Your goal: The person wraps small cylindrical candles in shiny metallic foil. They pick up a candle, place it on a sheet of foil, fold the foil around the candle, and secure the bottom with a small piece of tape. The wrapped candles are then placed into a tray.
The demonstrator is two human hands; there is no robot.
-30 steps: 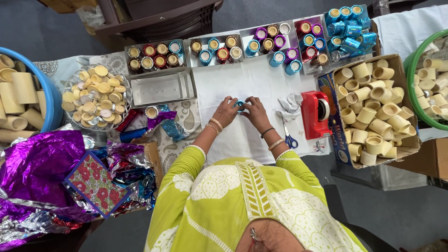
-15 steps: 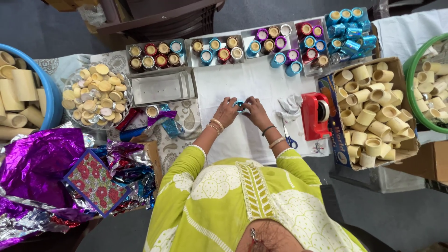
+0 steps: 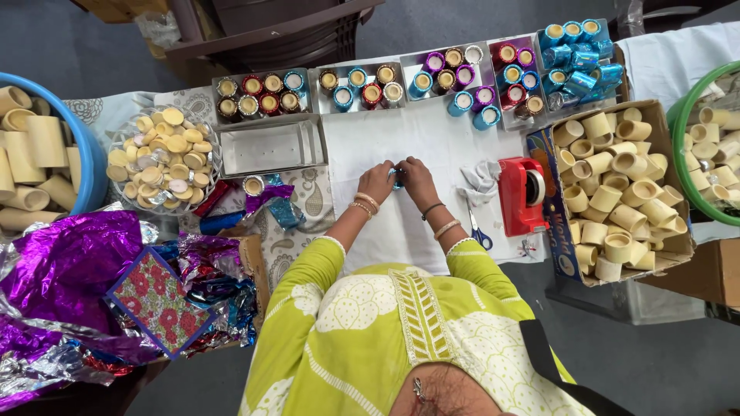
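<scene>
Fingertips of both hands pinched together over a small blue foil-covered cup (image 3: 396, 179), left hand (image 3: 376, 182) closed on its left side, right hand (image 3: 417, 179) closed on its right. Mostly hidden between the fingers, only a sliver of blue showing. Held just above the white cloth (image 3: 432, 142) at the middle of the table. Bangles on both wrists, yellow-green sleeves below.

Just right of the right hand: a crumpled bit of white tape or paper (image 3: 482, 177), then a red tape dispenser (image 3: 523, 194), with blue-handled scissors (image 3: 478, 231) lying near the right forearm.

Further right, a cardboard box (image 3: 659, 123) heaped with plain cream cups (some upright, some tipped over). Beyond it, a green tub (image 3: 682, 166) holding more of the same.

Along the far edge, metal trays (image 3: 317, 85) of finished cups wrapped in red, blue, purple and brown foil, and a cluster of bright blue ones (image 3: 580, 48) at the right end.

Left of the cloth: an empty steel tray (image 3: 270, 146), a glass dish of round cream lids (image 3: 163, 150), a blue tub (image 3: 91, 166) of cream tubes. Nearer, loose purple foil (image 3: 65, 266), scraps of coloured foil, and a red floral card (image 3: 160, 302).
</scene>
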